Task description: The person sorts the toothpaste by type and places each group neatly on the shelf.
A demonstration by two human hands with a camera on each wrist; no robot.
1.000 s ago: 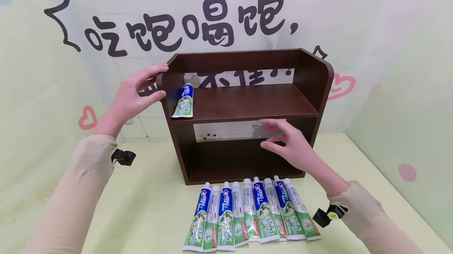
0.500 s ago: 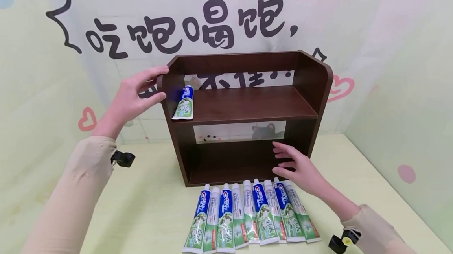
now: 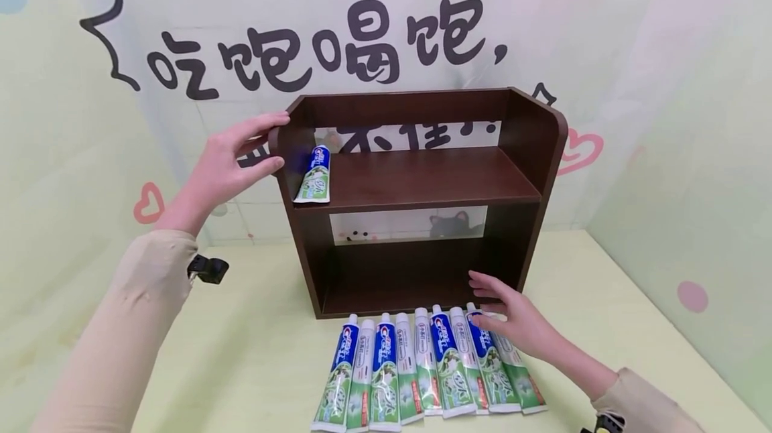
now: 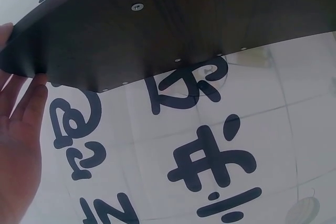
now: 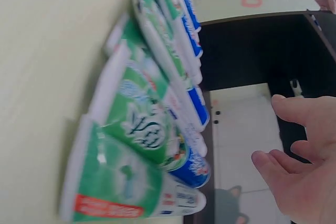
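Note:
A dark brown two-tier wooden shelf (image 3: 416,178) stands on the table. My left hand (image 3: 232,155) holds the upper part of its left side panel (image 4: 105,35), fingers over the edge and thumb lower down. One blue and green toothpaste tube (image 3: 315,175) leans at the left end of the upper tier. Before the shelf lies a row of several toothpaste tubes: blue-capped-end ones (image 3: 449,362) alternate with white and green ones (image 3: 525,379). Over the row's right end hovers my right hand (image 3: 512,316), fingers loosely spread, gripping nothing; whether it touches a tube I cannot tell.
The pale yellow table (image 3: 229,352) extends on both sides of the shelf. Behind it rises a printed wall (image 3: 241,4) with large black characters, and another wall (image 3: 681,151) bounds the right side.
My right hand has come down from in front of the shelf's middle board to the right end of the tube row. My left hand has stayed on the side panel.

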